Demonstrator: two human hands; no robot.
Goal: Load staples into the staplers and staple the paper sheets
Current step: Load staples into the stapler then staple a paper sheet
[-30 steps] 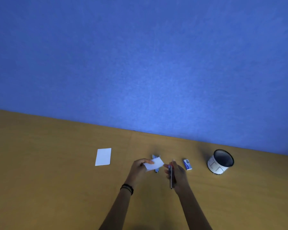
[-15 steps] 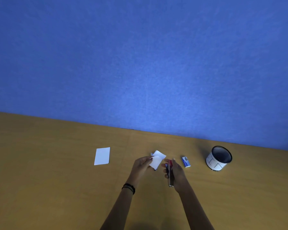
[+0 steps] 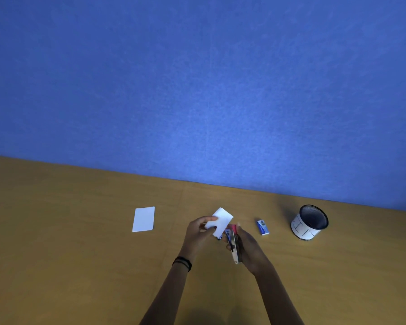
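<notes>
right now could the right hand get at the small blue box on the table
Likely yes: the blue box lies close to the right hand, nothing between them, but that hand is gripping the stapler.

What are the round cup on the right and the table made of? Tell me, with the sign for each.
Cup: looks like black metal mesh, from the fine grid on its inner wall; a white paper-like band with black lines wraps the outside. Table: probably wood-look laminate, matte, going by its even tan surface and faint grain.
</notes>
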